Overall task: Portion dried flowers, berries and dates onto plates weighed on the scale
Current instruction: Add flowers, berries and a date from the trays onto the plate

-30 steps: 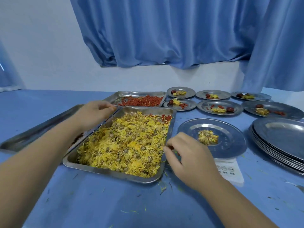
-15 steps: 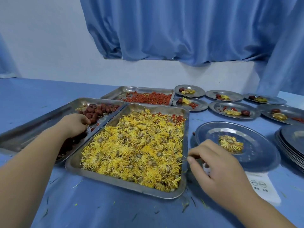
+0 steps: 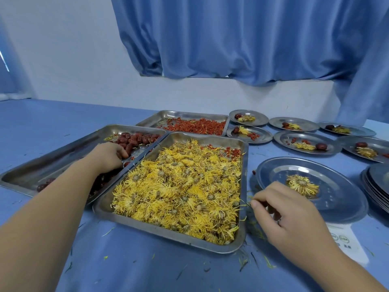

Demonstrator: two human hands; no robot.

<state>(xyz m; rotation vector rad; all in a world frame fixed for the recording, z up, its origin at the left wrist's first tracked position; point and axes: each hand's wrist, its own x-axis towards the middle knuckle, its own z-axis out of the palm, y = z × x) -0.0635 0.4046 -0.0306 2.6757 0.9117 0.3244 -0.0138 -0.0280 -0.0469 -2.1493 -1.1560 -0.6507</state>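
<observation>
Reaches the left hand [image 3: 107,155] into the date tray [image 3: 52,165], fingers curled down among the red dates [image 3: 134,139]; cannot tell whether one is gripped. Rests the right hand [image 3: 288,216] on the blue tabletop [image 3: 147,270] between the chrysanthemum tray [image 3: 168,234] and the plate [image 3: 336,203] on the white scale [image 3: 345,243], fingers curled, thumb beside stray yellow petals; cannot tell if any are pinched.

Mid-tabletop, heaped with dried chrysanthemums [image 3: 181,186], long axis from near edge toward far edge. Just left of it, touching along one side, long axis slanting from the left edge toward the far edge. Behind both, with goji berries [image 3: 197,126] in the goji tray [image 3: 160,118], long axis along the far edge. On the weighed plate, a single chrysanthemum head [image 3: 303,184]. Toward the far right corner, six filled plates [image 3: 305,140]; at the right edge, a stack of plates [image 3: 376,182].
</observation>
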